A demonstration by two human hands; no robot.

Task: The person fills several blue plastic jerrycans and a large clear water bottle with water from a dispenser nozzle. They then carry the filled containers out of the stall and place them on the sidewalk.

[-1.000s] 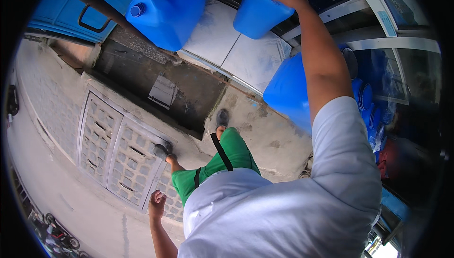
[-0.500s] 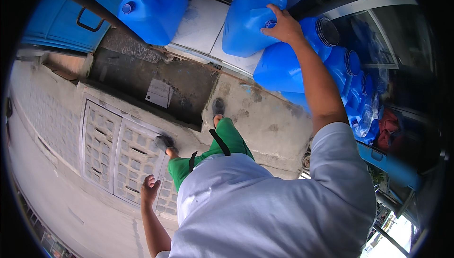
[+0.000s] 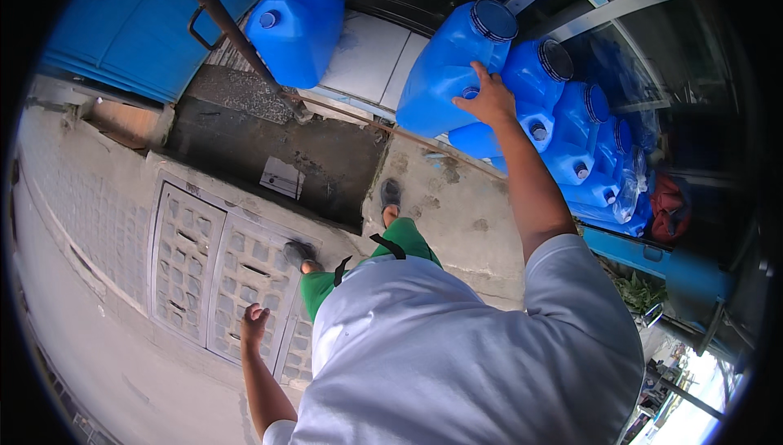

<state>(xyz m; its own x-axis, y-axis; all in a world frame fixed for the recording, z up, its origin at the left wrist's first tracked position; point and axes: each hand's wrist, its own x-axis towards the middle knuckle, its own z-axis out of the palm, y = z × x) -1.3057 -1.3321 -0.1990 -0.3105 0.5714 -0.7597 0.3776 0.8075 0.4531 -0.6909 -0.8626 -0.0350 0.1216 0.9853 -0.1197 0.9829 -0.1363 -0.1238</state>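
My right hand (image 3: 492, 104) reaches out to a large blue plastic water jug (image 3: 436, 74). Its fingers are spread against the jug's side, around the small cap (image 3: 471, 93). A wide dark lid (image 3: 494, 20) tops this jug, which stands tilted in the view on a white tiled ledge (image 3: 359, 57). Down by my side, my left hand (image 3: 254, 324) hangs with loosely bent fingers and nothing in it. Below it lies a stone-inlaid metal cover (image 3: 241, 278) in the pavement.
Several more blue jugs (image 3: 534, 86) line up to the right, before a glass-framed front (image 3: 612, 13). Another jug (image 3: 298, 37) stands left on the ledge. A sunken concrete pit (image 3: 334, 176) lies beside my feet, and a brown metal pole (image 3: 232, 33) slants past a blue door (image 3: 155, 17).
The view has shifted, showing more of the jugs and their lids. My right hand stays by the same jug's small cap. My left hand still hangs free.
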